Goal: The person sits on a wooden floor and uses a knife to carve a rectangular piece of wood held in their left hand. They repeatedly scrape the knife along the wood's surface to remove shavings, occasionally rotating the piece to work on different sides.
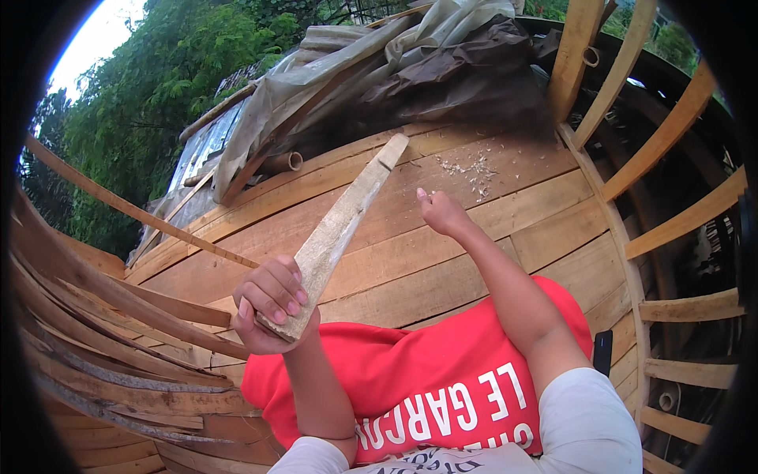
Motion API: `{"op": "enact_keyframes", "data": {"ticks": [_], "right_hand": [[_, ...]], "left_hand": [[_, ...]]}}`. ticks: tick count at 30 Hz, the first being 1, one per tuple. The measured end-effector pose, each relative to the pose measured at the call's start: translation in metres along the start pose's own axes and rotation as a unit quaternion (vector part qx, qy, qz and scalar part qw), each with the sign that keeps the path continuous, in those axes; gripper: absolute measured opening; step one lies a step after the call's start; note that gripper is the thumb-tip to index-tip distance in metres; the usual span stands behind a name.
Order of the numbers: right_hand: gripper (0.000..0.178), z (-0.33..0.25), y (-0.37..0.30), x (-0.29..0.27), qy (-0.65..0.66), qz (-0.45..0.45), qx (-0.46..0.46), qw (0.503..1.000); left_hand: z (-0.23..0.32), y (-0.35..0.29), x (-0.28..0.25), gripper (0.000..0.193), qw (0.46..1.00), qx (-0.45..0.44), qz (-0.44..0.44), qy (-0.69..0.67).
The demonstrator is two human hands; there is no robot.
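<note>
Wooden slat [347, 220] is in the air above the planking [553, 225], slanting away toward the upper right, with its broad lower end in the left hand [272, 304]; the left fingers are bent firmly around this end, so they have good hold of it; the right hand [446, 215] is apart from the slat, its fingers curled in and the thumb pointing forward, and whether some small thing is pinched there I cannot tell; as for progress, it seems that some cutting is already done, because pale shavings [474, 170] lie scattered beyond the right hand, though it is not certain that they came from this slat; the slat has a long tapering shape, but its faces look rough, so it may be only partly finished, and how much is left cannot be judged; its surface is fibrous and yellowish grey, with a whitish strip along one edge and a short dark mark near the narrow, blunt tip; the planking is brown to honey-coloured, with thin dark seams; curved wooden ribs [671, 138] stand at the right; the wrinkled grey plastic sheet [268, 110] beyond looks thin and slightly see-through; the red cloth [379, 347] below is soft and folded.
</note>
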State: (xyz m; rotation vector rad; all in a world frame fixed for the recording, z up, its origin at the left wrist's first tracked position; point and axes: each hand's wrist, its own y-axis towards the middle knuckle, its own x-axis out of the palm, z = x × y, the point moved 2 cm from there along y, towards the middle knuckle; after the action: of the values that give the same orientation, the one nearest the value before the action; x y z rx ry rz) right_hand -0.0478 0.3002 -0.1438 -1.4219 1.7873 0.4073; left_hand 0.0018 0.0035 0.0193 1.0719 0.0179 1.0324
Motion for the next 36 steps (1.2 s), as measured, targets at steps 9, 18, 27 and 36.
{"op": "enact_keyframes", "data": {"ticks": [9,18,27,36], "right_hand": [[0.055,-0.129,-0.113,-0.009,0.024,0.066,-0.166,0.984],[0.049,-0.141,-0.124,-0.006,0.024,0.102,-0.175,0.979],[0.051,-0.131,-0.11,-0.014,0.028,0.068,-0.165,0.983],[0.051,-0.133,-0.115,-0.011,0.009,0.073,-0.187,0.98]], "left_hand": [[-0.016,-0.011,-0.001,0.035,0.999,0.006,0.042,0.015],[-0.018,-0.011,-0.012,0.035,0.995,0.015,0.093,-0.008],[-0.018,-0.011,0.005,0.034,0.999,-0.002,0.046,0.013],[-0.019,-0.015,0.002,0.034,0.998,-0.002,0.057,0.013]]}}
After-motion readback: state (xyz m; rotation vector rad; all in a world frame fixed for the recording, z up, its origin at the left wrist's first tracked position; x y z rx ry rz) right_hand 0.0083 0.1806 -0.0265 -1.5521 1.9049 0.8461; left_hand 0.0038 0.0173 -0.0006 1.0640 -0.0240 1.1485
